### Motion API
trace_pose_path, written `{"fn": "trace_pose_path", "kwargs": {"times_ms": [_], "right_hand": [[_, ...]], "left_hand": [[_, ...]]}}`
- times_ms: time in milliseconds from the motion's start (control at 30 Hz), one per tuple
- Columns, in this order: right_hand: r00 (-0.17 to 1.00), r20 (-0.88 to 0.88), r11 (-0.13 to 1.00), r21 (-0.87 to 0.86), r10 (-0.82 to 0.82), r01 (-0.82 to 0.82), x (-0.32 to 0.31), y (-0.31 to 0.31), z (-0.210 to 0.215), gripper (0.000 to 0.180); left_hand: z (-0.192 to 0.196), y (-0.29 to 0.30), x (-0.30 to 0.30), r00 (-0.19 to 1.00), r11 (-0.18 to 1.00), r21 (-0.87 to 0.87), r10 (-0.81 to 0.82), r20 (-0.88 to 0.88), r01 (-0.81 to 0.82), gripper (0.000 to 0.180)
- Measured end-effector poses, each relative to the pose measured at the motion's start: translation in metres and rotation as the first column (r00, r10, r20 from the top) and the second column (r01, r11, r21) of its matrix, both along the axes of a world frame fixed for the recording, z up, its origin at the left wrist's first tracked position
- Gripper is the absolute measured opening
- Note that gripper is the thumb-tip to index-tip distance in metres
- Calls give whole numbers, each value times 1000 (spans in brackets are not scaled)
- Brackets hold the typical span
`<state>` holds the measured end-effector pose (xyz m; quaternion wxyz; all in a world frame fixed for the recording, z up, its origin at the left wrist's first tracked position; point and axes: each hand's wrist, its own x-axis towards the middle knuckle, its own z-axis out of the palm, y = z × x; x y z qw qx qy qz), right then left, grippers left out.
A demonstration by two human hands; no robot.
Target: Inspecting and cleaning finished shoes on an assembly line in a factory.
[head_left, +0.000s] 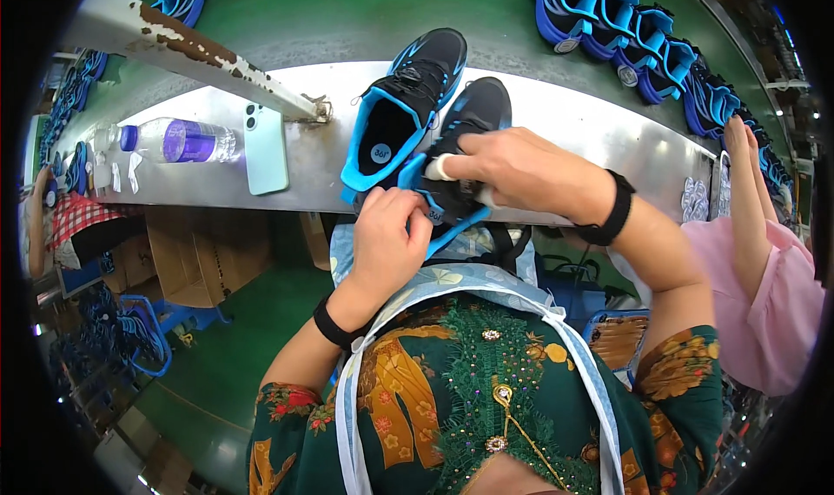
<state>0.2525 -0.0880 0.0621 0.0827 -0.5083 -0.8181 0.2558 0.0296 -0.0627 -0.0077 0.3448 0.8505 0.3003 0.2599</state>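
Left hand (pixel 391 237): fingers drawn together in a pinch at the bright-blue-lined collar of a black low-cut lace-up sports shoe (pixel 483 104). Right hand (pixel 526 169): palm down, fingers curled over the same shoe's throat and laces; white covering on the fingers; fingertips partly hidden, so how tightly they close cannot be told.

Position of the held shoe: over the near edge of a shiny silver metal ledge (pixel 608 139), toe pointing away from the wearer, heel end toward the body.

Matching black shoe with bright blue lining (pixel 443 50): just beside it on the left, opening upward, toe away; round pale disc (pixel 380 153) visible on the insole.

Further left on the ledge: pale mint-green phone (pixel 266 152), camera side up; clear plastic bottle with purple label and blue cap (pixel 191 140), lying on its side.

White metal post with peeling paint (pixel 200 52): slanting from upper left to a foot near the phone.

Beyond the ledge: green flat surface (pixel 321 13), bearing at upper right a row of black-and-blue shoes (pixel 638 34).

Far right: co-worker in a pink garment (pixel 773 321), forearms raised. Below the ledge, left: brown cardboard box (pixel 195 256).
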Motion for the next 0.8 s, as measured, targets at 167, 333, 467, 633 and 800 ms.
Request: {"fn": "trace_pose_path", "kwargs": {"times_ms": [167,333,467,633,800], "right_hand": [[986,167,997,-78,13,0,-7,-6,6,31],[951,-256,980,-135,-174,143,8,-14,-7,53],[910,-259,943,-8,-323,332,-12,-40,-18,47],[952,-73,929,209,-298,307,-20,-41,-15,40],[942,-207,936,-293,-264,197,17,6,25,49]], "left_hand": [[25,12,-8,997,557,-830,-55,-48,-9,16],[35,23,7,982,390,-920,-156,-106,-37,24],[11,6,8,991,522,-853,-93,-97,-35,21],[23,16,7,985,528,-848,-127,-116,-31,22],[35,34,-20,991,782,-622,58,121,30,24]]}}
